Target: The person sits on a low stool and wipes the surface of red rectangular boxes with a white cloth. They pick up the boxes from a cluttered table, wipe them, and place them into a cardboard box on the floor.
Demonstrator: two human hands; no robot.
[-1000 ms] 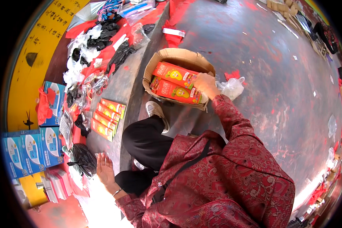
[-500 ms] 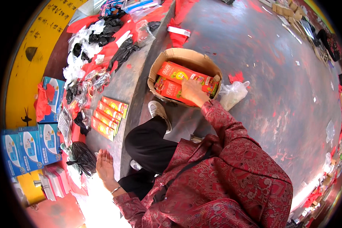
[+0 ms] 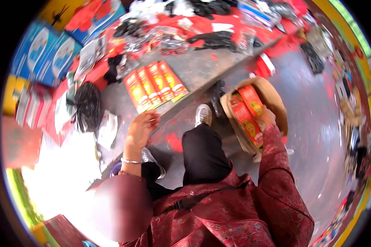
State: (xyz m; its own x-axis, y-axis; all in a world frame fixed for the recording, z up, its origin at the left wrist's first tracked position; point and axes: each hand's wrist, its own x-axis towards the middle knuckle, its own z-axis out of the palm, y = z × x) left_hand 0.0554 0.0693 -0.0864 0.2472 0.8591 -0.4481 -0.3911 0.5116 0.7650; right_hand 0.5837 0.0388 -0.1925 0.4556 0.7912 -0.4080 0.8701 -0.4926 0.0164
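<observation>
Several flat red packets [image 3: 154, 85], each with a yellow round figure and a green end, lie side by side on the raised ledge. Just below their near ends hovers my left hand [image 3: 141, 128], empty, its fingers loosely bent and apart. To the right, an open cardboard box [image 3: 277, 95] on the floor holds more red packets. My right hand [image 3: 266, 117] reaches into it, fingers curled over the edge of the upper red packet [image 3: 250, 99]. Another red packet [image 3: 246, 121] lies beside that one. My right fingertips are partly hidden and slightly blurred.
A tied black plastic bag [image 3: 88, 106] sits at the ledge's left, near blue boxes [image 3: 45, 53]. Crumpled bags and red cloth cover the ledge's far side. My shoe [image 3: 203, 115] stands between ledge and box. Clutter lines the far right wall.
The whole view has turned, so ledge and box appear shifted. My left hand has come closer to the row of packets. In the box, my right hand has moved to the upper packet's edge.
</observation>
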